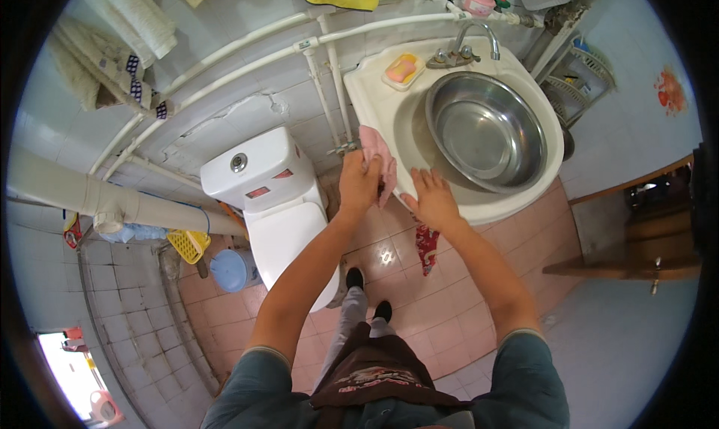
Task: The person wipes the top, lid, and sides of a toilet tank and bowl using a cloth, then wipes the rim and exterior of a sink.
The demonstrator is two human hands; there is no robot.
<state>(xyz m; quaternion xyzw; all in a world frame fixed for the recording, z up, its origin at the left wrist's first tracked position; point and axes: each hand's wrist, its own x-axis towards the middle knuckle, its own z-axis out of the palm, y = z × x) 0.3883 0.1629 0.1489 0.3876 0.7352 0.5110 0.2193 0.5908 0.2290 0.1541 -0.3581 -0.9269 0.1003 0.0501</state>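
Note:
My left hand (358,183) grips a crumpled pink cloth (375,142) beside the left edge of the white washbasin (368,83). Part of the cloth hangs below my fingers. My right hand (431,197) is at the washbasin's near rim, palm down, thumb spread from the fingers, with nothing held. A round stainless steel bowl (477,140) sits tilted in the washbasin, with a shiny inside. Behind it rises a metal tap (476,33) with two knobs. A soap dish (403,71) holding orange and pink soap is on the back left corner.
Left of the washbasin stands a white toilet (289,238), lid down. A blue bucket (230,270) and yellow basket (188,245) are farther left. White pipes (382,23) cross the tiled wall. Red patterned fabric (427,248) shows below the washbasin. A wooden door (623,269) is at right.

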